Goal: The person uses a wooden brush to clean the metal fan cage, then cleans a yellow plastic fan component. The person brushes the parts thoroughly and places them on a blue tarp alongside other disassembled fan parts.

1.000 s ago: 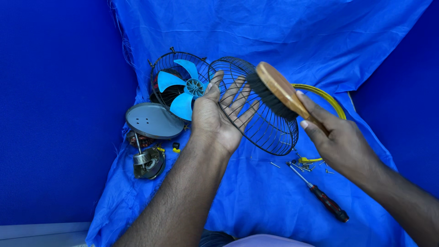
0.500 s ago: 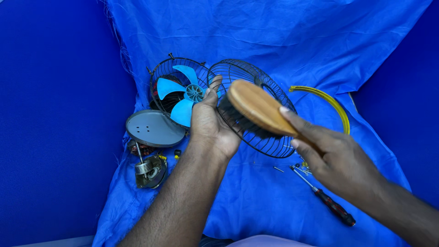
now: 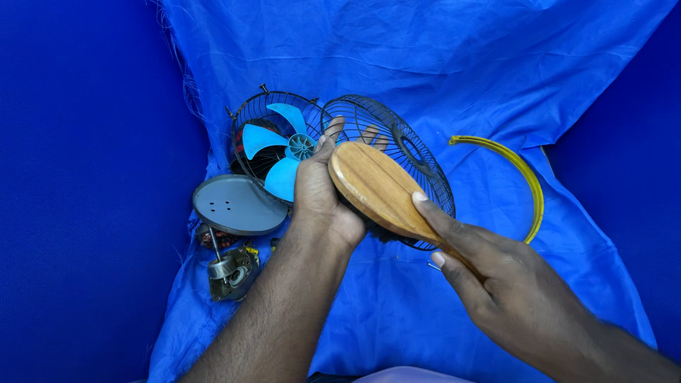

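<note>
Left hand [image 3: 323, 202] clenched on black wire fan guard [image 3: 397, 152]; right hand [image 3: 511, 291] grasped wooden brush [image 3: 379, 188], bristles against guard. Brushing step; next called for steady guard.

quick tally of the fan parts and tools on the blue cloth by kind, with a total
wire fan guards: 2, one held by the left hand at, one behind the blades
blue fan blade: 1
grey round plate: 1
motor: 1
yellow rim band: 1
wooden brush, in the right hand: 1
total: 7
</note>
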